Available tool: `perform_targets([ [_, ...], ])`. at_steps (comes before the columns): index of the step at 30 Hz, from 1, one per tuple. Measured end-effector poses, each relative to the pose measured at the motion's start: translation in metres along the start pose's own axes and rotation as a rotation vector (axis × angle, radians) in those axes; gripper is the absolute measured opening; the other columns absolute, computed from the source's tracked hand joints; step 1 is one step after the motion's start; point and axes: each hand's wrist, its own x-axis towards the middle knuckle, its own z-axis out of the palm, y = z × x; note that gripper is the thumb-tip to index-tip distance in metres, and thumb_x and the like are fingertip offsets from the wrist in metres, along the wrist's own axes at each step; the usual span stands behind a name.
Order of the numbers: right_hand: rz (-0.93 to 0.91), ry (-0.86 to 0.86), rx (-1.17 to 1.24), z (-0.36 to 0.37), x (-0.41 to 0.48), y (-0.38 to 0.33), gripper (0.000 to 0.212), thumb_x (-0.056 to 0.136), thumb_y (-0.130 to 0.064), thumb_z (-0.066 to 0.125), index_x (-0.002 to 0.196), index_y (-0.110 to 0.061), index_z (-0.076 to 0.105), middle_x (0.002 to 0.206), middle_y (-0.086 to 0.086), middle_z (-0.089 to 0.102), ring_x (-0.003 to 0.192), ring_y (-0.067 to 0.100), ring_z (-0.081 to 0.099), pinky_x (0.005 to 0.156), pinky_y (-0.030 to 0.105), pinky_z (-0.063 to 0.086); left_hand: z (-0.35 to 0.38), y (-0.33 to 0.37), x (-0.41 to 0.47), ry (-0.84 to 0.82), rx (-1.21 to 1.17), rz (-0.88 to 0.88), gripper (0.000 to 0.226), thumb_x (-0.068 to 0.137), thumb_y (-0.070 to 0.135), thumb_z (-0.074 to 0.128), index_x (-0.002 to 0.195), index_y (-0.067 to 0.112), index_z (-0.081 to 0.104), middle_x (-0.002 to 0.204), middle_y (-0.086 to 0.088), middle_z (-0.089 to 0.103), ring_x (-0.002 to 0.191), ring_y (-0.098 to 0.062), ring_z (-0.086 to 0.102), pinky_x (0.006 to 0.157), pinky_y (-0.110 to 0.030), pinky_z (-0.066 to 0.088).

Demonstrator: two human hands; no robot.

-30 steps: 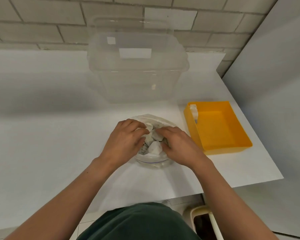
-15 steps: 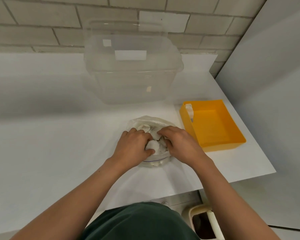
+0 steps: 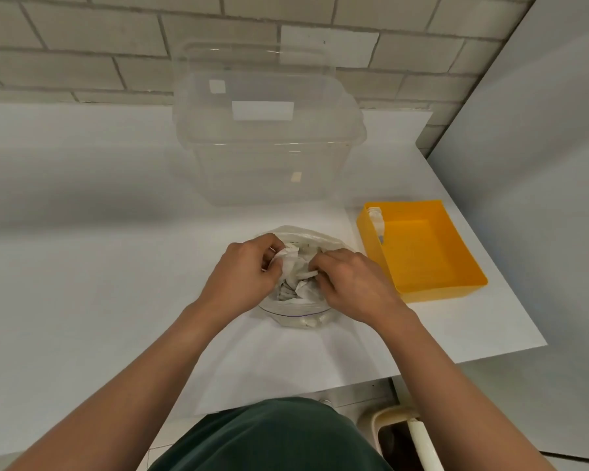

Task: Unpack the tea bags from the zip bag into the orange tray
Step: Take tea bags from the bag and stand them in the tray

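Note:
A clear zip bag (image 3: 298,316) full of white tea bags (image 3: 295,282) lies on the white table in front of me. My left hand (image 3: 244,278) has its fingers curled round a white tea bag at the bag's upper left. My right hand (image 3: 351,287) grips the bag's right side, with its fingertips tucked among the tea bags. The orange tray (image 3: 436,287) stands just to the right of my right hand. One tea bag (image 3: 377,220) leans inside its far left corner.
A large clear plastic box (image 3: 269,137) stands behind the zip bag, against the brick wall. The table's right edge runs just past the tray. A bin (image 3: 400,436) stands on the floor below the front edge.
My left hand has lifted a little and now holds a tea bag higher at the bag's mouth. My right hand has stayed on the bag's right side.

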Motion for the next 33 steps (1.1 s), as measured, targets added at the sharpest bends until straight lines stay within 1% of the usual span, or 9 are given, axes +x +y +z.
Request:
perform_targets([
  [5,-0.003,-0.038,0.170,-0.008,-0.003,0.000,0.024,0.098,-0.021,0.051,0.116,-0.027,0.066,0.106,-0.015,0.061,0.095,0.015,0.061,0.074,0.034,0.052,0.004,0.005,0.002,-0.039,0.018,0.017,0.018,0.100,0.019,0.061,0.111,0.022,0.075,0.091,0.008,0.075,0.079,-0.013,0.072,0.078,-0.030,0.056],
  [8,0.010,-0.011,0.297,-0.009,-0.001,0.001,0.025,0.101,-0.016,0.052,0.120,-0.024,0.068,0.108,-0.018,0.054,0.093,0.004,0.053,0.078,0.021,0.046,0.007,0.009,0.004,-0.081,0.006,0.010,0.020,0.102,0.021,0.058,0.114,0.021,0.074,0.096,0.007,0.075,0.078,-0.012,0.072,0.077,-0.028,0.055],
  [11,0.016,-0.051,0.352,-0.016,0.001,0.000,0.026,0.103,-0.015,0.054,0.123,-0.023,0.069,0.109,-0.012,0.058,0.093,0.002,0.052,0.079,0.012,0.040,0.007,0.006,0.007,-0.161,-0.060,-0.046,0.021,0.103,0.022,0.055,0.114,0.024,0.072,0.099,0.006,0.074,0.080,-0.015,0.074,0.081,-0.038,0.061],
  [16,0.079,-0.105,0.440,-0.027,0.008,-0.002,0.032,0.097,-0.020,0.068,0.126,-0.033,0.067,0.100,-0.015,0.069,0.089,0.006,0.062,0.076,0.014,0.048,0.002,0.005,0.008,-0.278,-0.282,-0.174,0.031,0.086,0.023,0.053,0.110,0.033,0.071,0.098,0.006,0.077,0.090,-0.018,0.076,0.092,-0.047,0.060],
  [19,0.116,-0.112,0.520,-0.030,0.012,-0.003,0.035,0.092,-0.023,0.075,0.123,-0.035,0.065,0.096,-0.015,0.072,0.089,0.003,0.066,0.077,0.018,0.055,0.002,0.005,0.009,-0.371,-0.390,-0.202,0.025,0.088,0.022,0.070,0.111,0.033,0.072,0.097,0.007,0.078,0.092,-0.014,0.076,0.096,-0.043,0.060],
  [22,0.148,-0.053,0.588,-0.031,0.016,-0.006,0.043,0.085,-0.025,0.083,0.124,-0.033,0.065,0.099,-0.013,0.072,0.087,0.004,0.067,0.079,0.023,0.058,0.001,0.005,0.008,-0.396,-0.468,-0.204,0.023,0.090,0.023,0.079,0.113,0.025,0.073,0.101,0.003,0.079,0.094,-0.017,0.077,0.093,-0.038,0.061],
  [26,0.227,0.056,0.742,-0.027,0.014,-0.004,0.055,0.081,-0.022,0.086,0.129,-0.035,0.063,0.107,-0.014,0.068,0.092,0.008,0.070,0.081,0.028,0.061,0.001,0.003,0.008,-0.330,-0.562,-0.243,0.022,0.094,0.006,0.073,0.114,0.015,0.075,0.104,-0.006,0.078,0.094,-0.020,0.077,0.081,-0.030,0.064],
  [30,0.314,0.176,0.785,-0.018,0.011,-0.002,0.034,0.088,-0.019,0.079,0.117,-0.031,0.068,0.097,-0.013,0.072,0.085,0.008,0.073,0.075,0.031,0.061,0.001,0.000,0.009,-0.262,-0.599,-0.276,0.021,0.098,0.006,0.067,0.114,0.016,0.075,0.104,-0.005,0.077,0.089,-0.016,0.076,0.077,-0.029,0.063],
  [33,0.325,0.052,0.651,-0.016,0.010,-0.001,0.015,0.093,-0.017,0.071,0.101,-0.030,0.073,0.091,-0.014,0.073,0.076,0.005,0.071,0.072,0.025,0.056,0.002,-0.003,0.009,-0.221,-0.586,-0.275,0.018,0.101,0.010,0.063,0.109,0.020,0.076,0.106,-0.005,0.076,0.092,-0.018,0.076,0.081,-0.032,0.064],
])
